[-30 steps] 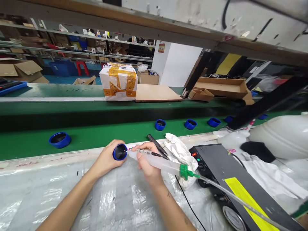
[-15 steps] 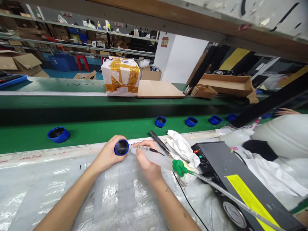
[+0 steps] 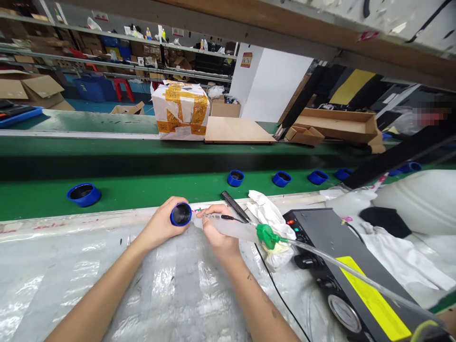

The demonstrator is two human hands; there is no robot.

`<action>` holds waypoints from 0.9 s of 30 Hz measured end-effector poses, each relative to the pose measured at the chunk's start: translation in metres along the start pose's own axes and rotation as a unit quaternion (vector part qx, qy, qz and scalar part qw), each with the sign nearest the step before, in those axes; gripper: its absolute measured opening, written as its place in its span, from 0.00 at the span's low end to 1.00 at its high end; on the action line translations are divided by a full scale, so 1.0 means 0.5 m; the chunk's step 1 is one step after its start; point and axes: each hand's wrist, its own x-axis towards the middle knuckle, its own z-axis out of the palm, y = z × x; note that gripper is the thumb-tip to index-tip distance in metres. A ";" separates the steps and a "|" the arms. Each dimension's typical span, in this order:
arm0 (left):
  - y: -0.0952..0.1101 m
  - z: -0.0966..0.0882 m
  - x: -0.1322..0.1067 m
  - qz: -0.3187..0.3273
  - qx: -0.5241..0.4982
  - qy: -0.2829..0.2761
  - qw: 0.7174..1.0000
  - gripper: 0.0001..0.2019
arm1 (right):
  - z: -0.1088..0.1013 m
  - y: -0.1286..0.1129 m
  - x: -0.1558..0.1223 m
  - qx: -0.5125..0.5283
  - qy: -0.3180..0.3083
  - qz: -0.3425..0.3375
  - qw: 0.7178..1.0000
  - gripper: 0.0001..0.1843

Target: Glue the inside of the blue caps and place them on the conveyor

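My left hand (image 3: 162, 224) is wrapped round a blue cap (image 3: 180, 214), tilted so its dark hollow faces right. My right hand (image 3: 217, 232) grips a clear dispensing syringe (image 3: 235, 229) with its tip at the cap's opening. The syringe ends in a green fitting (image 3: 266, 236) from which a clear tube (image 3: 356, 278) runs off to the right. Both hands rest over a worktop covered in clear plastic sheet (image 3: 171, 289).
A black control box (image 3: 342, 266) with a yellow label and gauge stands at the right, a crumpled white rag (image 3: 269, 216) beside it. Several blue caps (image 3: 83, 194) lie along the green conveyor belt (image 3: 142, 190). A taped parcel (image 3: 180, 116) and cardboard boxes sit behind.
The syringe's rear end with the green fitting has moved slightly left and up. Both hands stay together at the cap; the view has shifted a little.
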 end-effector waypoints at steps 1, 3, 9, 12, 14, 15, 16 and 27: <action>0.000 0.000 0.000 0.001 -0.001 0.000 1.000 0.19 | 0.000 0.002 0.001 -0.004 -0.003 -0.007 1.000 0.05; 0.000 -0.001 -0.001 0.002 -0.004 0.000 1.000 0.19 | 0.000 0.006 0.002 -0.007 -0.011 -0.018 1.000 0.05; 0.002 -0.003 0.000 -0.001 -0.013 -0.008 1.000 0.21 | 0.003 0.016 0.000 0.007 -0.037 -0.028 0.999 0.04; 0.004 -0.004 0.001 -0.005 -0.018 -0.011 1.000 0.22 | 0.007 0.018 -0.004 0.017 -0.045 -0.031 0.998 0.04; 0.005 -0.006 0.002 -0.006 -0.019 -0.014 1.000 0.22 | 0.009 0.019 -0.007 0.021 -0.049 -0.031 0.998 0.04; 0.006 -0.007 0.002 -0.005 -0.020 -0.015 1.000 0.23 | 0.010 0.020 -0.008 0.024 -0.051 -0.032 0.998 0.04; 0.006 -0.007 0.002 -0.004 -0.021 -0.016 1.000 0.23 | 0.011 0.020 -0.009 0.027 -0.053 -0.032 0.998 0.04; -0.007 -0.009 0.000 0.023 -0.008 -0.034 0.999 0.22 | 0.023 0.007 -0.020 0.015 -0.064 -0.037 0.997 0.05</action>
